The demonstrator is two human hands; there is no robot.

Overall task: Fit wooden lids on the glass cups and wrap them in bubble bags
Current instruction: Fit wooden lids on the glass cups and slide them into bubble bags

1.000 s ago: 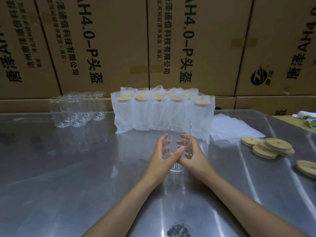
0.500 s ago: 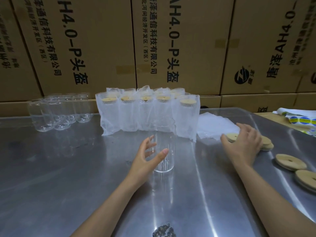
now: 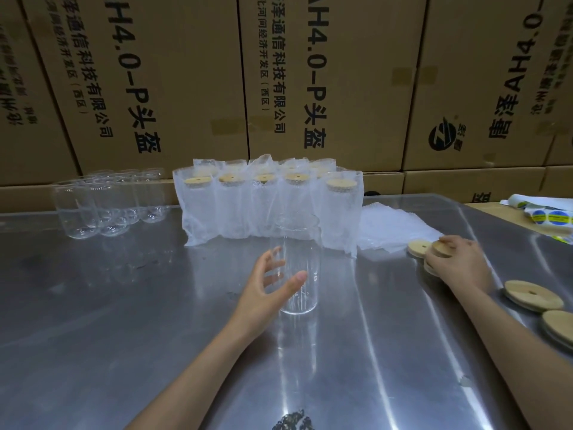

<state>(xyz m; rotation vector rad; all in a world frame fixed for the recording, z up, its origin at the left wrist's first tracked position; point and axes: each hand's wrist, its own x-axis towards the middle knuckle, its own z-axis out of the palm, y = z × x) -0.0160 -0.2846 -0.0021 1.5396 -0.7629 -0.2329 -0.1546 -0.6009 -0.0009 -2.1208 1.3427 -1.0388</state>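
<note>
While lidless, glass cup (image 3: pixel 296 265) stands empty.

The big brown boxes (image 3: pixel 173 82) at the back of the frame had black print turned sideways. It read "AH4.0-P头盔" and, smaller, "通信科技有限公司 (西区)". A round black logo (image 3: pixel 444 137) stood on the upper right box.

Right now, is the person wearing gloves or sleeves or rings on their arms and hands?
No. Both forearms are bare as far as the picture shows, with no sleeves in view. The left hand and the right hand wear no gloves. No ring, watch or bracelet shows on either one. The fingernails look short and plain, with no polish that can be made out.
</note>
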